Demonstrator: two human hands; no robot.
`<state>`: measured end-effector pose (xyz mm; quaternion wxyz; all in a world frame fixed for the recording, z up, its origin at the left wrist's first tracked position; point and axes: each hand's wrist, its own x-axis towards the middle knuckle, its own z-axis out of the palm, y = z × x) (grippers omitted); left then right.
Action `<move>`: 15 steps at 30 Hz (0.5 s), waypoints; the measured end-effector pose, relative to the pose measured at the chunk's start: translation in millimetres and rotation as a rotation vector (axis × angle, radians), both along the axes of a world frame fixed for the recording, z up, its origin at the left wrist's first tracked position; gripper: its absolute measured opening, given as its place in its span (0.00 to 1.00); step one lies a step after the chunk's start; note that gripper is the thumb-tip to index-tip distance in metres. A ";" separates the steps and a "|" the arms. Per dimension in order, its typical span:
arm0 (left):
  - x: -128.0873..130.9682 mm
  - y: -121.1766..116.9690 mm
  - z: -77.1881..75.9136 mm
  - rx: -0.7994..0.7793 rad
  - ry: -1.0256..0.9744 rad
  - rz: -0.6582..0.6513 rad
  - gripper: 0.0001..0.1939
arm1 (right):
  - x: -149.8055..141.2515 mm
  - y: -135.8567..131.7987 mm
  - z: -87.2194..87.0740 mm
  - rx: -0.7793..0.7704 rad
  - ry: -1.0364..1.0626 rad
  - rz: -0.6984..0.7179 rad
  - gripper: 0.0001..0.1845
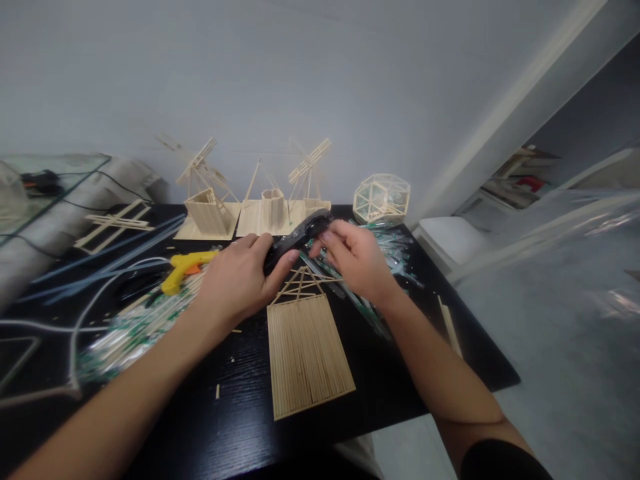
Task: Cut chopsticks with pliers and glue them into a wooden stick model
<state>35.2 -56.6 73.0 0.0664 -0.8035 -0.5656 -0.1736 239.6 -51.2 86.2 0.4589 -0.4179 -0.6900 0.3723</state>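
Left hand [245, 270]: fingers wrapped round tool [299, 237], frame centre | Right hand [357, 259]: fingertips bunched at tool's end (pinch unclear) | Panel [310, 353]: lower centre | Glue gun [181, 270]: centre left

The left forearm [140, 380] reaches in diagonally from the lower left, bare, its wrist [203, 317] nearly straight. The left hand [240, 273] is back up, fingers curled in a grip, thumb [281, 268] stretched toward the other hand. The right forearm [430, 353] slants in from the lower right, also bare, with a crease at the elbow [475, 421]. The right hand [357, 260] turns inward, fingers bent, thumb near the fingertips; the hands are close but apart.
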 end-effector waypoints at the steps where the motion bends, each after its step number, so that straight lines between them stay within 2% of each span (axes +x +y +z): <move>1: 0.3 -0.1 -0.2 -0.007 -0.001 0.000 0.26 | -0.1 0.3 -0.3 -0.006 0.004 0.003 0.17; 8: -1.5 1.9 5.2 -0.111 -0.071 0.040 0.30 | -0.5 1.2 -2.2 -0.018 0.068 0.015 0.11; 15: -12.6 10.0 10.6 -0.266 -0.461 0.001 0.30 | 0.2 -2.1 -0.6 -0.049 0.105 0.048 0.12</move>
